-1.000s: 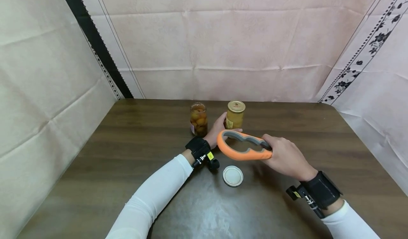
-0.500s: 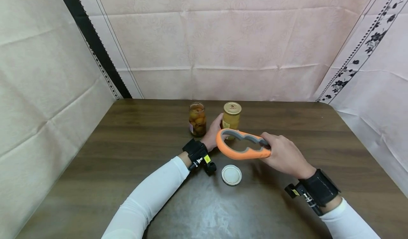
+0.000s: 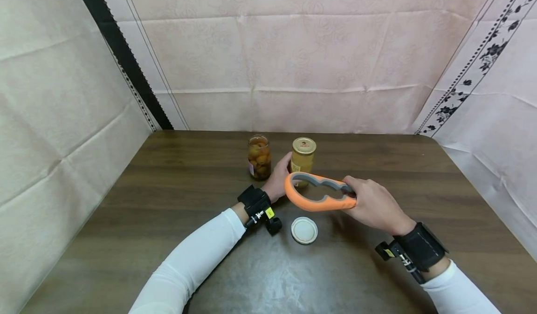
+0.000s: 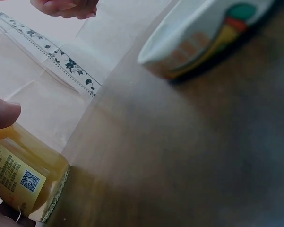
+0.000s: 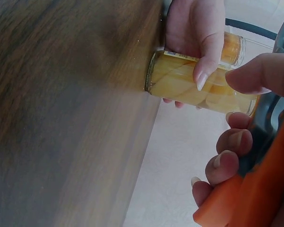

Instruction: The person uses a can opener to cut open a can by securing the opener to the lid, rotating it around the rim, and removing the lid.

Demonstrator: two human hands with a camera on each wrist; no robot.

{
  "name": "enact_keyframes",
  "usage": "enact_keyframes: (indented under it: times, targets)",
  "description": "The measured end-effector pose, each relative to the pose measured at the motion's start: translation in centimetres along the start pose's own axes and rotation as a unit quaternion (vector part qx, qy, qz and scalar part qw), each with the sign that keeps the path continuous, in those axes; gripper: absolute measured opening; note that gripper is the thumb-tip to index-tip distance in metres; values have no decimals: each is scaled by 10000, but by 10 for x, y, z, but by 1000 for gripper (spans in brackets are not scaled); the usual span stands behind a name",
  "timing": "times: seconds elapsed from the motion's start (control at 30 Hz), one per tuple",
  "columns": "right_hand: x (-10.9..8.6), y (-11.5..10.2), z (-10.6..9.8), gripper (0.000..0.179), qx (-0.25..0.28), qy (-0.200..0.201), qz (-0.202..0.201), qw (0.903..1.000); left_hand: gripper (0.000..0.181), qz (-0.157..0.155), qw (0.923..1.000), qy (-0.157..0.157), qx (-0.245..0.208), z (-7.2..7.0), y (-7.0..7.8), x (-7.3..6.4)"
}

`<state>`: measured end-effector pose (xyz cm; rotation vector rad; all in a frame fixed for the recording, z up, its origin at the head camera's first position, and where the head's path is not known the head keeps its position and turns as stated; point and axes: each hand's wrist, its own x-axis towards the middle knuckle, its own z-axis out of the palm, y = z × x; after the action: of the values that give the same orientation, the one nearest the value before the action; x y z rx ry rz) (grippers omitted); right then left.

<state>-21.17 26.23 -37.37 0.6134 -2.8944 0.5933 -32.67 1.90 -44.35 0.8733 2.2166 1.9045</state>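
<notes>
My left hand (image 3: 277, 181) grips a glass jar (image 3: 303, 156) of pale yellow fruit, with a gold lid on top. The right wrist view shows my left thumb pressed along this jar's side (image 5: 177, 80). In my right hand (image 3: 375, 203) is an orange and grey jar opener (image 3: 320, 205), held by its handle end in front of the jar and below lid height in the head view. Its loop partly covers the jar's lower part and some left fingers. A second jar (image 3: 259, 158), lidless, holds round brownish fruit. Nearer lies a loose white lid (image 3: 304, 230), inner side up.
The jars stand toward the back of a brown wooden table (image 3: 201, 165). Pale cloth (image 3: 293, 62) hangs behind and at both sides. The loose lid's patterned edge (image 4: 198, 49) looms large in the left wrist view.
My left hand has brought the gold-lidded jar slightly left and nearer to me. The right hand with the jar opener stays almost in place.
</notes>
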Motion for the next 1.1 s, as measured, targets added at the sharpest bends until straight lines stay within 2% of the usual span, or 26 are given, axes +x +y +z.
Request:
enact_keyframes:
  times: [0.13, 0.37, 0.63, 1.1]
  targets:
    - [0, 0, 1, 18, -25, -5, -63, 10000, 64, 40, 10000, -7, -35, -1, 1, -5]
    - [-1, 0, 2, 18, -8, -23, -124, 9999, 62, -174, 9998, 46, -66, -3, 5, -16]
    - [-1, 2, 3, 21, -160, 64, -315, 9994, 64, -288, 9990, 40, -347, -7, 15, -33]
    - [-2, 3, 2, 23, -647, 244, -559, 9960, 67, -765, 9970, 105, -108, -24, 26, -67]
